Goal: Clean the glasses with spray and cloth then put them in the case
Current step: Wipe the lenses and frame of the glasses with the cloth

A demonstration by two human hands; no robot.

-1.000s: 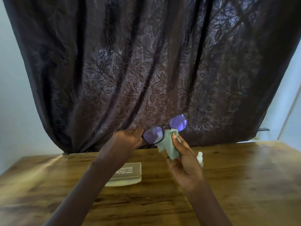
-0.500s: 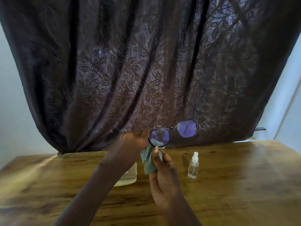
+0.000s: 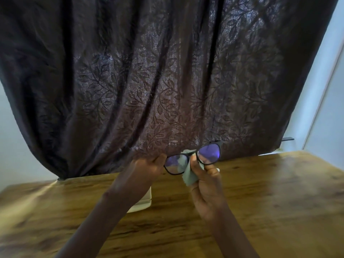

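Black-framed glasses [image 3: 208, 152] with purple-tinted lenses are held up above the table. My left hand [image 3: 147, 166] grips their left end. My right hand [image 3: 204, 175] pinches a pale green cloth [image 3: 188, 175] against the frame between the two lenses; part of the cloth shows behind the left lens. A whitish glasses case [image 3: 144, 203] lies on the table, mostly hidden behind my left forearm. The spray bottle is hidden behind my right hand, with only a white bit [image 3: 218, 170] showing.
A wooden table [image 3: 270, 202] spreads below my arms. A dark leaf-patterned curtain [image 3: 158, 81] hangs close behind its far edge. Pale wall shows at both sides.
My right hand and cloth moved right from the left lens toward the bridge, now covering the spray bottle. The glasses tilted a little and my left hand kept its hold.
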